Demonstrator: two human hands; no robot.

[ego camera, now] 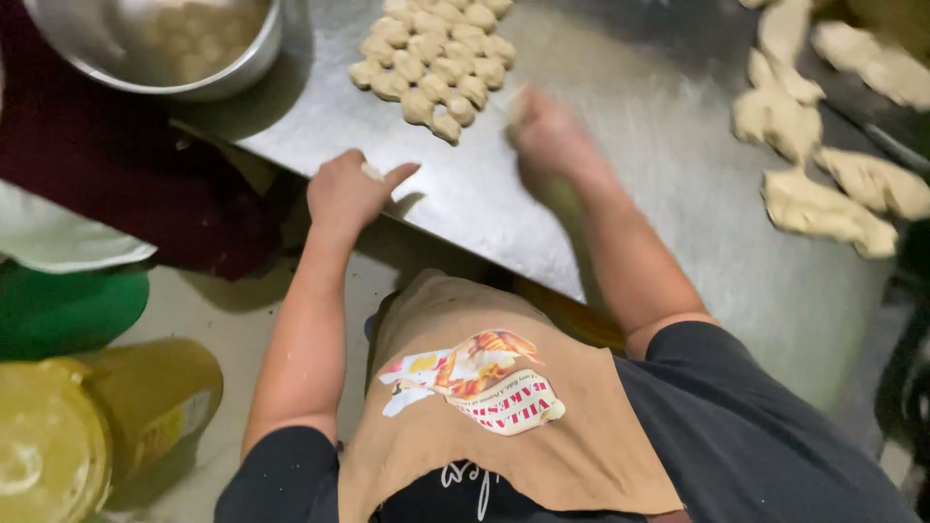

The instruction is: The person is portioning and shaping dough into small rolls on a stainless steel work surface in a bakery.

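Soft, sticky pale dough lump point(371, 171) pinched in left hand point(347, 191) at worktop's point(678, 194) seven-o'clock edge; blurred right hand point(548, 131), grip unreadable.

A single camera worn on the person's head looks steeply down past a tan cloth apron point(504, 407) and dark short sleeves onto the near edge of a flat stainless-steel worktable point(678, 194), which runs slantwise across the frame from upper left to lower right. It sits close, at arm's length from that tabletop, with the table's far part cut off by the top edge and bare pale floor point(223, 320) showing left of the table's near edge. No second view shares the scene.
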